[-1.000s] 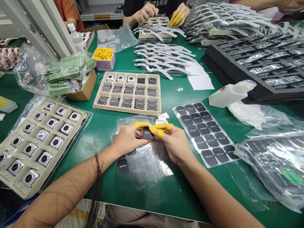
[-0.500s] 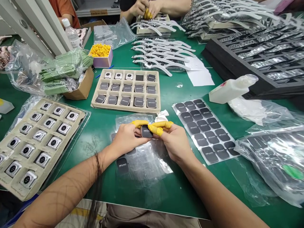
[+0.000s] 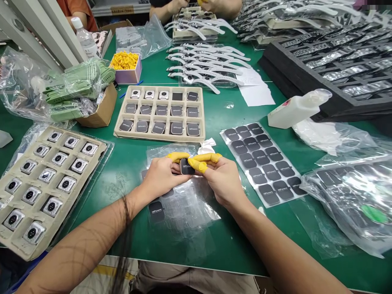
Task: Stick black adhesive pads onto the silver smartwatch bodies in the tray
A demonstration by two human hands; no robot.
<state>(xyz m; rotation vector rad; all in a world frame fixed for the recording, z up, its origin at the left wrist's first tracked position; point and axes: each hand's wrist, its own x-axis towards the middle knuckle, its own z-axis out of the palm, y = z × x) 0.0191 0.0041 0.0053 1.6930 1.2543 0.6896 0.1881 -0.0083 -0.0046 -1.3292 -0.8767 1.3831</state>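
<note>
Between both hands is a smartwatch case (image 3: pixel 185 167) with a black, printed "HiFuture" film on its face. My left hand (image 3: pixel 162 173) grips its left side, fingers closed. My right hand (image 3: pixel 219 173) pinches its right edge, with yellow finger cots on the thumb and finger. Below the hands lie clear plastic sheets (image 3: pixel 186 212), some with black printed film. Ahead sits a beige tray (image 3: pixel 159 138) of watch cases, most of them black-faced. To the right is a sheet of black film stickers (image 3: pixel 260 157).
Another beige tray (image 3: pixel 65 163) of watch cases stands at left. A purple box (image 3: pixel 127 75) holds yellow finger cots. A white bottle (image 3: pixel 290 111) and a black foam tray (image 3: pixel 306 87) are at right. White watch straps (image 3: pixel 208 65) and a co-worker's arms (image 3: pixel 220 6) are at the back.
The view has shifted slightly, so the scene sits a little further left and up. Both hands keep hold of the smartwatch case in nearly the same pose.
</note>
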